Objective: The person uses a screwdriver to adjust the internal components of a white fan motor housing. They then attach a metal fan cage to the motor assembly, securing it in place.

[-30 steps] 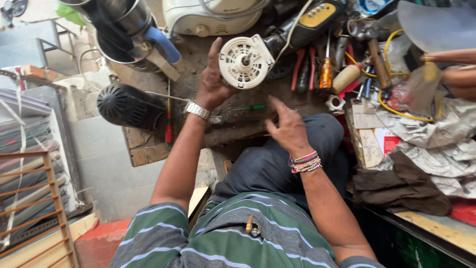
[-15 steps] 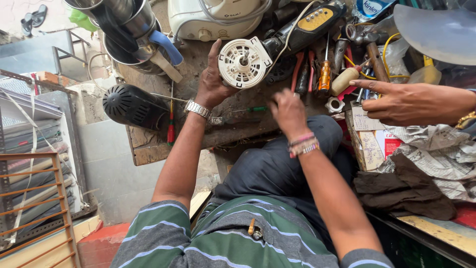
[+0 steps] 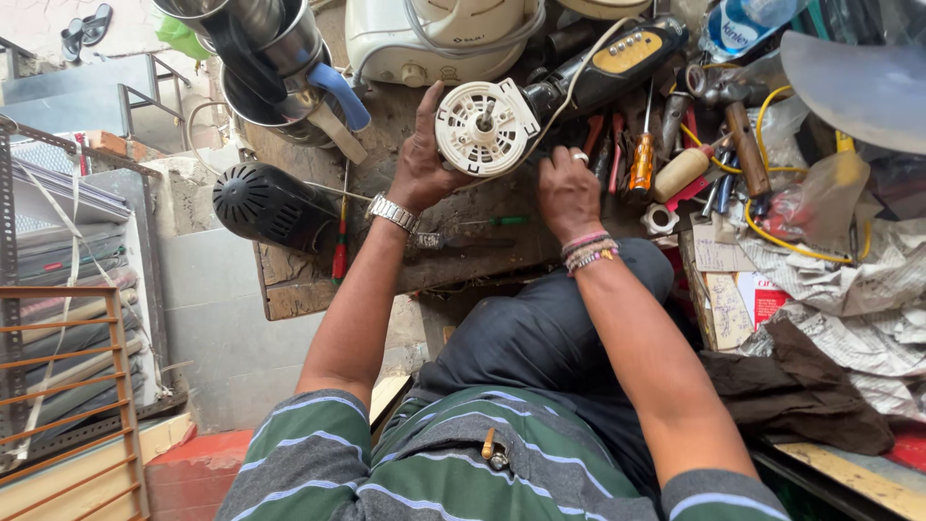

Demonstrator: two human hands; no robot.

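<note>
1. White ribbed plastic motor housing, round with radial slots and a metal shaft at its centre, lies on the worn wooden surface between the two hands, joined to a dark cylindrical body behind it.
2. Left hand cups the housing's rim, fingers curled round its left edge; a metal watch sits on that wrist.
3. Right hand rests just right of the housing, fingers bent down onto the surface; what they pinch, if anything, cannot be told. Beaded bracelets ring its wrist.
4. Near the right hand lie an orange-handled screwdriver and red-handled pliers; a green screwdriver lies below the housing.
5. Farther left sits a black slotted motor cover; crumpled newspaper lies to the right.
6. Half a second earlier another person's hand reached in from the right; it is gone, and the right hand has moved up beside the housing.
</note>
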